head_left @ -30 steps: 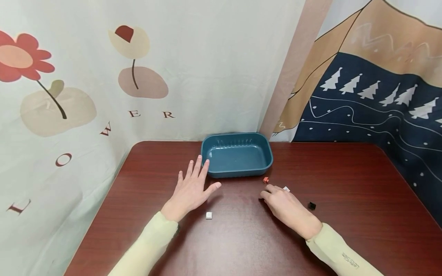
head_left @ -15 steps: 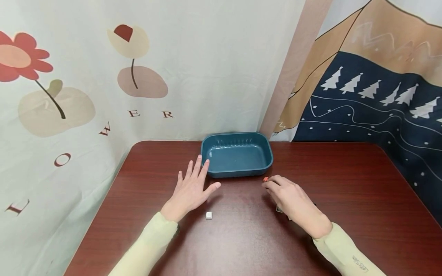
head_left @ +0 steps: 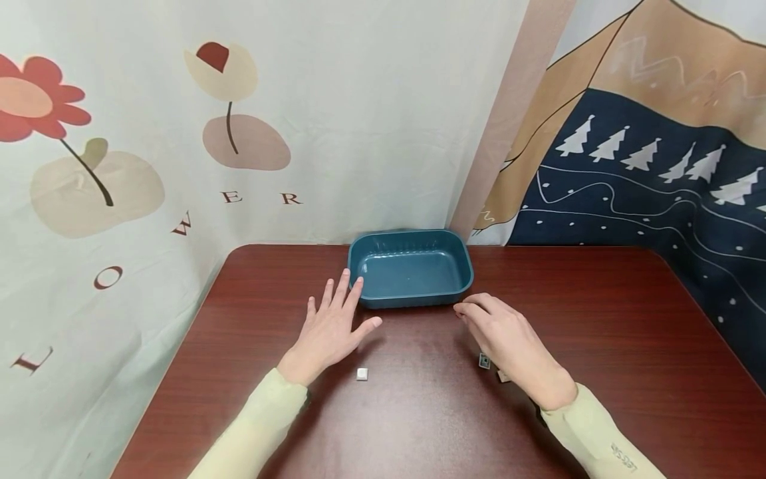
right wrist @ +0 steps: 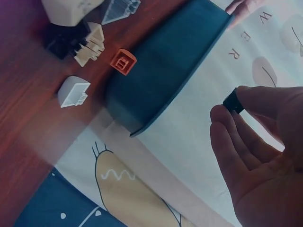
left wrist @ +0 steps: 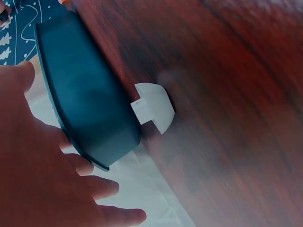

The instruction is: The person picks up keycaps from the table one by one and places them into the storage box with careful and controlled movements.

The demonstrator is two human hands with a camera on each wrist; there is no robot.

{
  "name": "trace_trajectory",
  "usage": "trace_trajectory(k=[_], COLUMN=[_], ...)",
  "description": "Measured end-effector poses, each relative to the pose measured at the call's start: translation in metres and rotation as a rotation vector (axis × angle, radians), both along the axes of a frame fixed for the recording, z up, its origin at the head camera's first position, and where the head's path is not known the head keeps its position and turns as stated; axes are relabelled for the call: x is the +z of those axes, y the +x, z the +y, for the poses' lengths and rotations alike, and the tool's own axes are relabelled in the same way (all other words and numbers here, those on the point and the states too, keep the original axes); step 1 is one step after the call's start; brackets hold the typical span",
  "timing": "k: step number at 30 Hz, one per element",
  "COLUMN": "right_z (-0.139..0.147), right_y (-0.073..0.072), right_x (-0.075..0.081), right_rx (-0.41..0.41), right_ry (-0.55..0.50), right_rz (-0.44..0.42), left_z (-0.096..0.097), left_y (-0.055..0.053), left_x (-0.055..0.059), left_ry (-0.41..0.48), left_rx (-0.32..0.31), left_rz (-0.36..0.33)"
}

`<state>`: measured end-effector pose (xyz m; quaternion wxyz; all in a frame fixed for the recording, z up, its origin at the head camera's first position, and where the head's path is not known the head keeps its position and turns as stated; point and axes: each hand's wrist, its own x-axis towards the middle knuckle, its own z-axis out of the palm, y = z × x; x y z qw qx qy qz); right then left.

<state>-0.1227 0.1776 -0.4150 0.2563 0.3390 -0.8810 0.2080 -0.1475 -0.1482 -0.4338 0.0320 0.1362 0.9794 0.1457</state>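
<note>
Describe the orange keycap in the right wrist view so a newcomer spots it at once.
Find the large teal bin on the reddish-brown table. At its left edge in that view lies a small keycap, hollow side showing. It alone is orange, unlike the white cap and black cap nearby.

Flower-printed cloth behind reddish-brown table

Dark cap pinched in your right hand

It is small, blocky and tilted, partly hidden by your grip. Your teal tub, round-cornered, stands upright at the table's far edge, by your left hand.
</note>
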Motion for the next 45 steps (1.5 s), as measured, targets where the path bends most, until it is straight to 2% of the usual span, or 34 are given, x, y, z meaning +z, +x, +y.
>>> trace_trajectory(k=[8, 16, 19, 23, 28, 31, 36, 45], right_z=[-0.007, -0.018, -0.021, -0.026, -0.031, -0.033, -0.033, -0.034], right_y=[-0.01, -0.033, -0.041, -0.051, -0.063, -0.068, -0.075, -0.079], right_x=[0.01, 0.017, 0.018, 0.018, 0.015, 0.011, 0.002, -0.006], right_rx=[-0.028, -0.049, -0.055, -0.061, -0.064, -0.064, -0.077, -0.107], right_ry=[-0.008, -0.032, -0.038, -0.04, -0.032, -0.025, -0.018, 0.003], right_rz=[-0.009, -0.042, -0.044, -0.049, -0.07, -0.08, -0.104, -0.174], left_z=[0.0, 0.0, 0.001, 0.003, 0.001, 0.0, 0.001, 0.003], left_y=[0.0, -0.001, -0.006, -0.018, -0.034, -0.039, -0.041, -0.036], left_x=[0.0, -0.001, -0.002, -0.001, -0.001, -0.002, -0.003, -0.003], left_ry=[0.002, 0.004, 0.012, 0.025, 0.016, 0.029, 0.076, 0.086], left_rx=[0.003, -0.009, -0.002, 0.019, 0.059, 0.064, 0.062, 0.055], left_rz=[0.008, 0.063, 0.067, 0.064, 0.055, 0.019, -0.038, -0.041])
